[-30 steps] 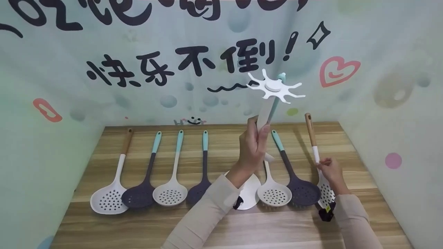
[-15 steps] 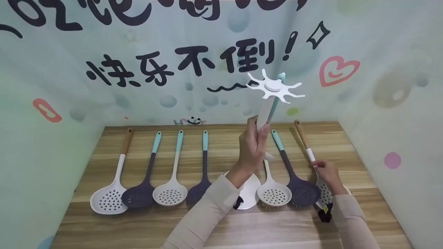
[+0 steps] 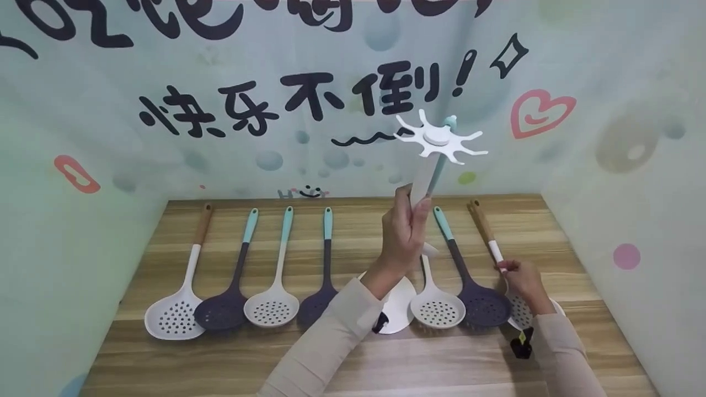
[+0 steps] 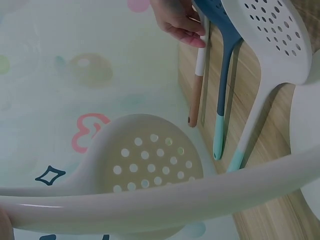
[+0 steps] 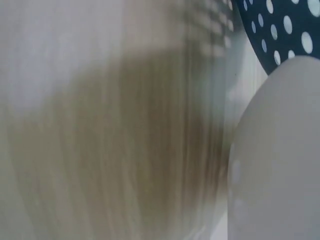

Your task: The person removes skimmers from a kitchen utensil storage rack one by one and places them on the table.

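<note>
My left hand (image 3: 401,234) grips the white post (image 3: 422,179) of a utensil stand, topped by a hook wheel (image 3: 438,138) with several arms. Its round white base (image 3: 401,309) is on the table. Alongside the post runs a turquoise handle (image 3: 438,171); in the left wrist view a white skimmer (image 4: 150,160) shows behind the post. On the right, my right hand (image 3: 527,284) pinches the white neck of a wooden-handled slotted skimmer (image 3: 518,314), its handle slanting up-left; the wrist partly covers its head. In the right wrist view a smooth white surface (image 5: 280,160) fills the right side.
Left of the stand lie a wooden-handled white skimmer (image 3: 174,318), a dark one (image 3: 223,314), a white one (image 3: 271,309) and another dark one (image 3: 315,309). Between stand and right hand lie a white skimmer (image 3: 437,309) and a dark skimmer (image 3: 485,306). A printed curtain backs the wooden table (image 3: 231,364).
The wooden handle in my right hand has swung left and come down toward the table, the right hand shifting slightly with it. My left hand and the stand have stayed put.
</note>
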A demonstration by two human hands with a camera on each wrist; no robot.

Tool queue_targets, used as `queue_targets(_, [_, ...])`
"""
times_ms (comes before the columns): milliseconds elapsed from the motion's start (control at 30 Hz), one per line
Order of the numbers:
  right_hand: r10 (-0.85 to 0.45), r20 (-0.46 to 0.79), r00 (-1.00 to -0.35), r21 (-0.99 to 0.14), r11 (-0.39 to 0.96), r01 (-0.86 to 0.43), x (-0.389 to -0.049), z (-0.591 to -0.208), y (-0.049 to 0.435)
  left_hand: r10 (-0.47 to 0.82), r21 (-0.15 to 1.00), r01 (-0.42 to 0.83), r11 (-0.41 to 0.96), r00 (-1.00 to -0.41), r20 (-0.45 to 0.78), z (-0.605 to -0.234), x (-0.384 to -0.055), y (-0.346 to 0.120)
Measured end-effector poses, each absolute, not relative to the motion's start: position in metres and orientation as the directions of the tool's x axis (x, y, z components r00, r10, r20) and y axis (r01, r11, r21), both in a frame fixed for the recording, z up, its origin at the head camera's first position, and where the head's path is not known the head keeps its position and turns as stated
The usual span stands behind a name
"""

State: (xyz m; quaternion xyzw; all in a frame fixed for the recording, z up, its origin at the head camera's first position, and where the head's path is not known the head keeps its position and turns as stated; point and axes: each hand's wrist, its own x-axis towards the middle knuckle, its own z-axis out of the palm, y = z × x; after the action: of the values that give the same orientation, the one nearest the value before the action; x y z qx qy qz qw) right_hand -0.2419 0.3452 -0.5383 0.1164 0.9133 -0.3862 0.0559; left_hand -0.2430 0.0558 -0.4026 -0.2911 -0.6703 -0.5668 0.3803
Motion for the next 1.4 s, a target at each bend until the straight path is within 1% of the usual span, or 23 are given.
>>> queue_targets(100, [0.147,-0.198,-0.969,-0.689,0.682,0.244,-0.242,-0.537,0.346,-0.038,0.533,0.825,0.186,-0.536,0.843,-0.403,-0.244,0.056])
queue_targets(333, [0.109,-0.256,-0.96,-0.67,0.697,0.258,-0.239,-0.532,0.345,-0.032,0.533,0.829,0.17,-0.536,0.844,-0.403,-0.244,0.056])
queue_targets(533, [0.042,-0.236,-0.971,-0.637,0.748,0.187,-0.235,-0.527,0.345,-0.03,0.537,0.825,0.177,-0.541,0.841,-0.403,-0.244,0.056])
queue_targets(667, [0.004,-0.254,-0.967,-0.621,0.766,0.166,-0.233,-0.523,0.345,-0.04,0.542,0.817,0.196,-0.546,0.837,-0.403,-0.244,0.056])
queue_targets(800, [-0.013,-0.286,-0.958,-0.622,0.763,0.175,-0.232,-0.514,0.345,-0.041,0.546,0.813,0.201,-0.55,0.834,-0.403,-0.244,0.057])
queue_targets(933, [-0.019,-0.293,-0.956,-0.653,0.734,0.186,-0.233,-0.499,0.339,-0.038,0.54,0.819,0.194,-0.544,0.838,-0.403,-0.244,0.057])
queue_targets(1033, [-0.031,-0.219,-0.975,-0.696,0.705,0.134,-0.235,-0.482,0.327,-0.031,0.536,0.823,0.187,-0.54,0.841,-0.403,-0.244,0.057])
queue_targets(1167, [-0.041,-0.057,-0.998,-0.735,0.678,0.014,-0.236,-0.455,0.304,-0.027,0.537,0.825,0.177,-0.541,0.841,-0.403,-0.243,0.056])
queue_targets(1300, [-0.064,0.057,-0.996,-0.778,0.623,-0.084,-0.232,-0.432,0.276,-0.029,0.54,0.823,0.176,-0.544,0.838,-0.403,-0.244,0.056])
queue_targets(1400, [-0.108,0.111,-0.988,-0.829,0.538,-0.152,-0.226,-0.419,0.255,-0.016,0.555,0.812,0.18,-0.562,0.827,-0.404,-0.242,0.056])
